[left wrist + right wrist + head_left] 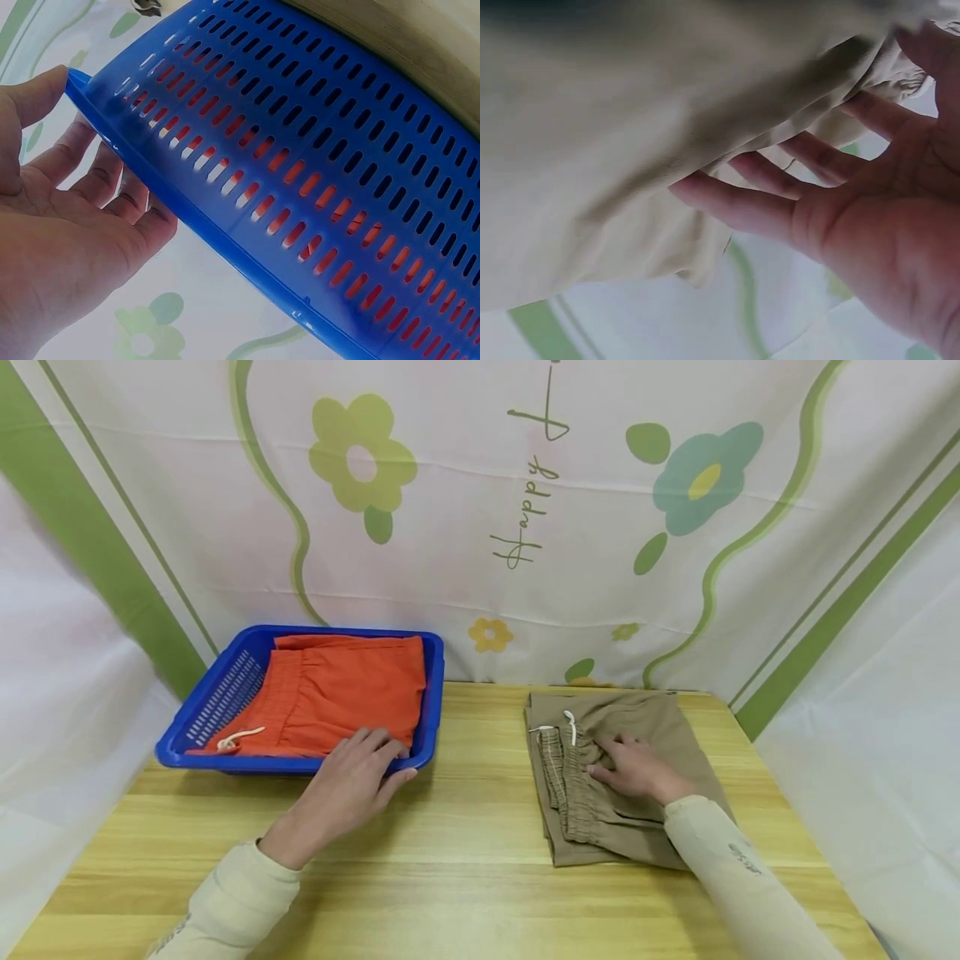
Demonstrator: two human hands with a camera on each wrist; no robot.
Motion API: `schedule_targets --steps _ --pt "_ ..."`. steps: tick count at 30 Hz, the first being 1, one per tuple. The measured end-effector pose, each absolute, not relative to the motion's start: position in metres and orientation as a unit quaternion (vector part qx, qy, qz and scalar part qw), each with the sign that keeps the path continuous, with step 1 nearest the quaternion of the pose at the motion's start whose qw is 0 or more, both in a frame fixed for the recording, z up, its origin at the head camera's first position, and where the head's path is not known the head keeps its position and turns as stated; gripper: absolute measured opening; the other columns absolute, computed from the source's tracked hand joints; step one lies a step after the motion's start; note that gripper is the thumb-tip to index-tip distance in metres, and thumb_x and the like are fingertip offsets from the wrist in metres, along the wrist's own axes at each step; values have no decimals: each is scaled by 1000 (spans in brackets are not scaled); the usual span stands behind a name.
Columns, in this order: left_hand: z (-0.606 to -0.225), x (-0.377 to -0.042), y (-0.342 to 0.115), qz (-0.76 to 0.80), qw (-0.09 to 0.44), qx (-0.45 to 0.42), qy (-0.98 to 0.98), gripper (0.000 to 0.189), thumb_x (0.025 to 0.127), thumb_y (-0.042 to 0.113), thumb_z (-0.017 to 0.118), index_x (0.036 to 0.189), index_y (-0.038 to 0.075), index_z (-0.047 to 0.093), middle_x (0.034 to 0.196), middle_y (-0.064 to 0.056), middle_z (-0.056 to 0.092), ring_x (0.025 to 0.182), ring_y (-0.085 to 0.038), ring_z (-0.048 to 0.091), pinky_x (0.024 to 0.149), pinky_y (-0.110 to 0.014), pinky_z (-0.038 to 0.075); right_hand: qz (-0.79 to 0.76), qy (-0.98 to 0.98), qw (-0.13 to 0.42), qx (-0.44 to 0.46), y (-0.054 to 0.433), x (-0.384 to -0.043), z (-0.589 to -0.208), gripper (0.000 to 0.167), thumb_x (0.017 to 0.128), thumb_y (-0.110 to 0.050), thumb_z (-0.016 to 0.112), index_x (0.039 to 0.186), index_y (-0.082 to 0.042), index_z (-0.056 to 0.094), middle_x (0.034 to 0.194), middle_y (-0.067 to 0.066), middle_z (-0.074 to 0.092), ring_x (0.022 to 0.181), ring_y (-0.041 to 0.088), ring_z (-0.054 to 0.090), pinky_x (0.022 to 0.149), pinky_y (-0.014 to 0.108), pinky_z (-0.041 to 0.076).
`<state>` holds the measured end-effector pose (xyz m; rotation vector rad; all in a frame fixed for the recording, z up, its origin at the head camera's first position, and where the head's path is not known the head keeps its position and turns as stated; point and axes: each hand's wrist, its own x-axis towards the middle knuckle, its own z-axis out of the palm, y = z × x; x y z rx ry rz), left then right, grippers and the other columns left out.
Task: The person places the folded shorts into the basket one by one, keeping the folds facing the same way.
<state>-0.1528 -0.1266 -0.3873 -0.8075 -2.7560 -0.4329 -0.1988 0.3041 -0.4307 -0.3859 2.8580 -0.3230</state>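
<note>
A blue plastic basket [180, 760] stands at the left of the table, with folded orange shorts [360, 685] lying inside. My left hand [351, 787] holds the basket's rim near its front right corner, fingers over the edge and thumb on the outer side. In the left wrist view, the slotted basket wall [217, 225] shows orange cloth through its holes. At the right lie folded khaki bottoms [622, 827] with a gathered waistband and white drawstring. My right hand [633, 767] rests on them beside the waistband; its extended fingers [739, 206] touch the khaki cloth in the right wrist view.
A pale wood-grain table [465, 877] carries everything. Behind it hangs a white curtain [450, 577] printed with flowers, green bands and writing, and white cloth also flanks both sides. The basket's back edge is close to the curtain.
</note>
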Motion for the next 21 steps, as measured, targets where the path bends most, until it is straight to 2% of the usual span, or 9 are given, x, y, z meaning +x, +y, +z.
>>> schedule_targets --steps 11,21 --pt "-388 -153 -128 -147 120 -278 -942 24 94 28 75 105 7 73 97 -4 61 89 -24 54 79 -42 52 -111 977 148 -105 252 -205 -429 65 104 -38 57 154 -1 39 150 41 30 135 64 29 109 73 25" --pt "-388 -152 -127 -151 126 -281 -939 23 94 28 75 104 7 73 98 -4 62 88 -24 53 77 -41 51 -103 978 156 -94 218 -206 -428 61 105 -37 56 153 -2 42 153 38 29 138 60 28 108 70 31"
